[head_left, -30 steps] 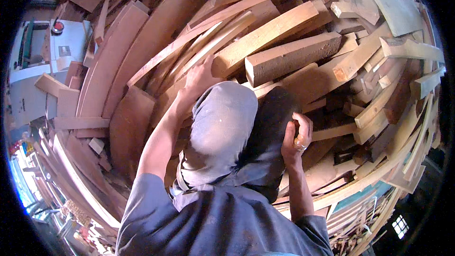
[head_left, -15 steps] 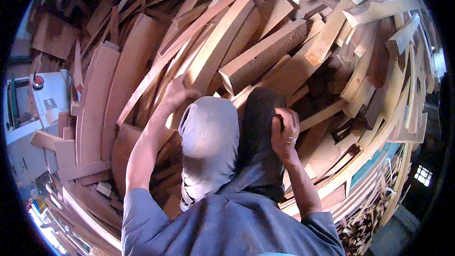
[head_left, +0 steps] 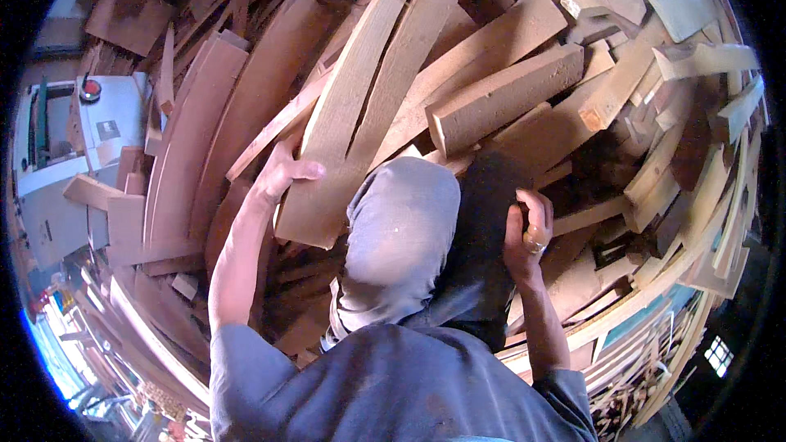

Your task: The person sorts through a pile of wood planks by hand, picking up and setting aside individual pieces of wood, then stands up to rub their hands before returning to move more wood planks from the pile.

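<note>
Gripping split board [head_left: 327, 143] by near end, toward woodpile's [head_left: 544, 119] near edge, with left hand [head_left: 282, 173], thumb on top; holding right hand [head_left: 528, 233] half-curled, seemingly empty. Judged as handling step; probably calls next for clearing left knee [head_left: 405, 225].

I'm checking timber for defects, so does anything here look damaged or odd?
Yes: the pale board in the left hand seems to have a long dark split running from its far end toward the hand, leaving two prongs; the near end looks whole.
</note>
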### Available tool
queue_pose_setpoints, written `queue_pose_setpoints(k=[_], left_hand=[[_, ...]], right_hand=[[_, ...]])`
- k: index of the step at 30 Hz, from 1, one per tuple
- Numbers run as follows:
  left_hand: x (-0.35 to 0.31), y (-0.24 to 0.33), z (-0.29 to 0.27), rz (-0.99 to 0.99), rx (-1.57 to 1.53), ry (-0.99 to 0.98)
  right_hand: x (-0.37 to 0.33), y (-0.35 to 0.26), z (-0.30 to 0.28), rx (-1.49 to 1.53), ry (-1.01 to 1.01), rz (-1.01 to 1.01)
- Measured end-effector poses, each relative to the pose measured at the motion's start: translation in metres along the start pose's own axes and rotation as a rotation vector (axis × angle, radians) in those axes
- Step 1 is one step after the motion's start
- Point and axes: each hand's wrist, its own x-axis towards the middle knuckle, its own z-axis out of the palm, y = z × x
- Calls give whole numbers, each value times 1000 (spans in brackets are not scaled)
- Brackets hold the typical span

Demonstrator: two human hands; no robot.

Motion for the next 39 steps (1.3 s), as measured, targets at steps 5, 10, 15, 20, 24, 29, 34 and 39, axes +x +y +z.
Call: queue_pose_setpoints(k=[5,10,15,20,24,29,34,39], left_hand=[[15,22,4,159,-67,-58],[38,42,9,72,2,-26],[36,61,16,150,130,59],[13,145,59,285,62,34],[28,244,122,478,117,-106],[91,439,346,1091,254,-546],[15,479,389,1533,229,-347],[113,317,302,1100,723,-253]], right_hand=[[6,-4,-1,-41,-12,-27],[5,0,-1,-52,32,-36],[6,2,4,-24,70,-146],[1,1,2,41,159,-76],[-7,6,9,65,224,-139],[3,2,-4,33,186,-65],[2,2,-4,83,124,-79],[-3,11,-4,126,185,-16]])
